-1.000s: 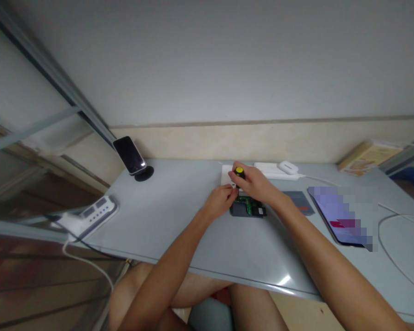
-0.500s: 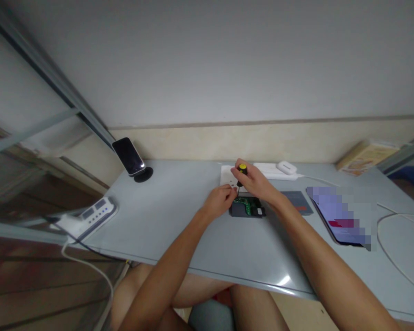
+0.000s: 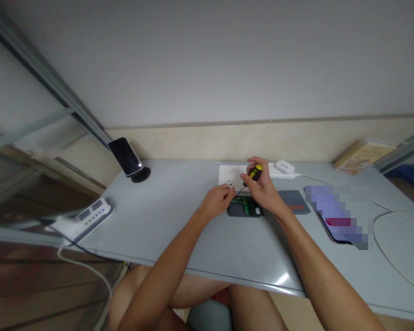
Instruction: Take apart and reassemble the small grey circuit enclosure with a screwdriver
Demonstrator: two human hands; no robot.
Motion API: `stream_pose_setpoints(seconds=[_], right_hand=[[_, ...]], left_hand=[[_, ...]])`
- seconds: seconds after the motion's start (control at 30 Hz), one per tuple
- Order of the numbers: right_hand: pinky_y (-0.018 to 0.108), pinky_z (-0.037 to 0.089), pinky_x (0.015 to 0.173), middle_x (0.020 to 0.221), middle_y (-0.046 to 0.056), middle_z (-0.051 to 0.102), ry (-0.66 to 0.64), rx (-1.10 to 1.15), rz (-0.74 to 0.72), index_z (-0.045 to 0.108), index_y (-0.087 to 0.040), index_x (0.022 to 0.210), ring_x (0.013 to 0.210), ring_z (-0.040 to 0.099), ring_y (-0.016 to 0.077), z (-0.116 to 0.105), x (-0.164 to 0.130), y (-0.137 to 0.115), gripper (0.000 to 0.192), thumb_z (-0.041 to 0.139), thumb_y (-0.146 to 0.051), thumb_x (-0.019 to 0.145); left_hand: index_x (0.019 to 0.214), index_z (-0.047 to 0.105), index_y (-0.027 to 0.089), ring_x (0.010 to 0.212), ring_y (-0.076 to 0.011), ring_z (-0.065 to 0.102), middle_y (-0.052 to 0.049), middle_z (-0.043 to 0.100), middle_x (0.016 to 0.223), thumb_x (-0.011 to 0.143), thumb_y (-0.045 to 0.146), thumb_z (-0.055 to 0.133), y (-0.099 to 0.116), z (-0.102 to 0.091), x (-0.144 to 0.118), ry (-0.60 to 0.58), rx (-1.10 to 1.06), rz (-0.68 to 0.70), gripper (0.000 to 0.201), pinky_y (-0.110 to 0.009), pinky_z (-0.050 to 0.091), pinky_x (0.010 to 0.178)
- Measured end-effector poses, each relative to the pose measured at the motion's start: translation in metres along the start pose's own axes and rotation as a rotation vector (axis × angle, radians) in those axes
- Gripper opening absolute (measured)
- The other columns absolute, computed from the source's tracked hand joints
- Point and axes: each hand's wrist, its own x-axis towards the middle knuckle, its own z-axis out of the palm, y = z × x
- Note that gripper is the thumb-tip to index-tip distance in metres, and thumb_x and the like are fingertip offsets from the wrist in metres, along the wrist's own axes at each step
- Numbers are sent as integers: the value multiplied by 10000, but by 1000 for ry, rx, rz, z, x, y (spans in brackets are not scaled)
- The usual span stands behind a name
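An opened phone [image 3: 239, 210] with a green circuit board showing lies on the table in front of me. My right hand [image 3: 262, 189] is closed round the yellow-and-black handle of a screwdriver [image 3: 255, 173]. The screwdriver leans to the right, its thin shaft pointing down at the phone's upper left corner. Close to the tip, my left hand [image 3: 218, 201] has its fingers pinched together at that same corner. What they hold, if anything, is too small to see. Behind the phone lies a white sheet [image 3: 227, 174] with a few tiny dark bits on it.
Right of the phone are a flat grey piece [image 3: 295, 202] and a larger phone [image 3: 334, 220] with a blurred screen. A white earphone case [image 3: 284, 167], a box [image 3: 364, 155] and a white cable [image 3: 375, 234] lie around. At left are a phone on a stand [image 3: 126, 156] and a power strip [image 3: 91, 220].
My right hand has shifted slightly right, and the screwdriver has gone from nearly upright to leaning right. My left hand stays at the phone's corner.
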Motion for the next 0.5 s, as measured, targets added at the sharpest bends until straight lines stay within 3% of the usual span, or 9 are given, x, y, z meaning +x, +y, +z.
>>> stream_pose_setpoints(seconds=[0.13,0.2,0.27,0.33,0.4,0.5], right_hand=[[331,471,769,907,6,596,-1,95,17,533,-255,965,849,592,173,7,0,-7,217,718,-332,880],[308,472,678,791,-22,598,-2,207,87,491,-255,875,713,595,152,13,0,-9,280,728,-404,877],[274,410,546,670,-69,519,6,300,152,495,-268,921,538,496,120,18,0,-10,322,709,-504,882],[271,382,509,657,-73,474,9,385,185,532,-277,1021,507,447,118,20,0,-11,366,618,-615,909],[287,426,551,710,-44,499,5,474,215,570,-273,1040,566,501,133,19,0,-14,416,533,-672,930],[302,500,666,869,-3,596,16,536,263,557,-257,872,717,623,149,14,2,-18,405,695,-637,839]], left_hand=[[787,712,155,756,-159,640,-50,645,784,1082,361,354,0,-1,0,-16,6,7,507,-273,495,757],[797,706,155,753,-157,635,-47,637,779,1082,357,350,0,-2,0,-28,12,3,499,-270,492,759],[804,704,158,748,-157,626,-44,628,771,1083,370,340,1,-2,1,-39,25,-3,505,-269,490,754],[808,704,161,751,-157,622,-43,621,768,1086,391,325,2,-3,1,-45,34,-12,524,-269,490,753],[819,707,161,756,-158,624,-44,623,776,1088,410,316,3,-3,0,-46,30,-23,536,-272,492,759],[829,712,165,774,-160,634,-50,646,810,1087,413,319,3,-3,0,-36,10,-28,532,-278,500,788]])
